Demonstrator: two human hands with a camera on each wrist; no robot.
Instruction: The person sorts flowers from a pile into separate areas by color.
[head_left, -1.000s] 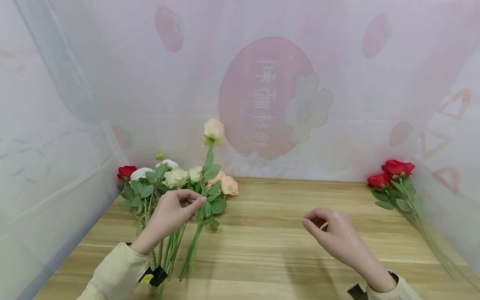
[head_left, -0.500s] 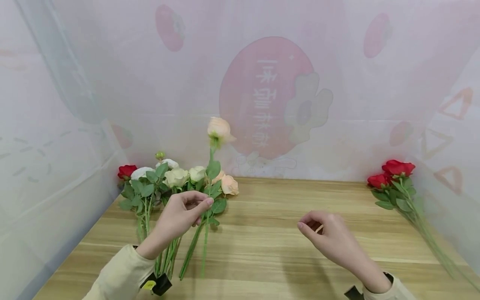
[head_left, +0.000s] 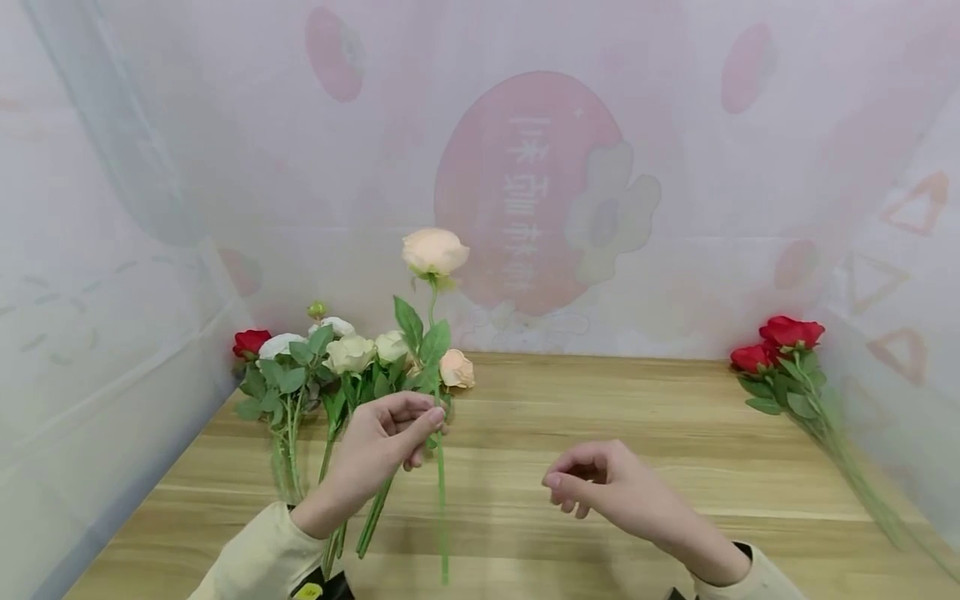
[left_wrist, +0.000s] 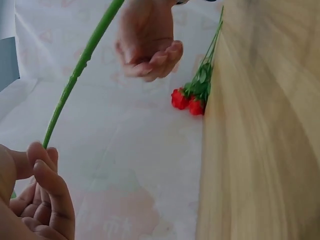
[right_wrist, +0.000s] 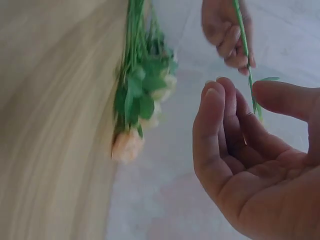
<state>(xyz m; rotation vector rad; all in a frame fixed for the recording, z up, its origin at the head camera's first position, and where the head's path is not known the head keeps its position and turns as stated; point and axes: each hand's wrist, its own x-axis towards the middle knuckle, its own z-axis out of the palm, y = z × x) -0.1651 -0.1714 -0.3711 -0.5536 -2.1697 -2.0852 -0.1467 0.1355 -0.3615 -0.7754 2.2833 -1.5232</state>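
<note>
One rose [head_left: 436, 252] in left grip [head_left: 377, 448]

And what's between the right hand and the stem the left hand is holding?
No other thing: in the head view, just bare table shows between the right hand and the stem in the left hand.

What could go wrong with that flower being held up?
The left hand pinches the pale peach flower by its thin stem, so the flower might twist or slip.

The right hand isn't holding it, so if the left lets go too soon, it could fall onto the table.

Moved back leftward, its leaves might catch on the cream roses.
</note>
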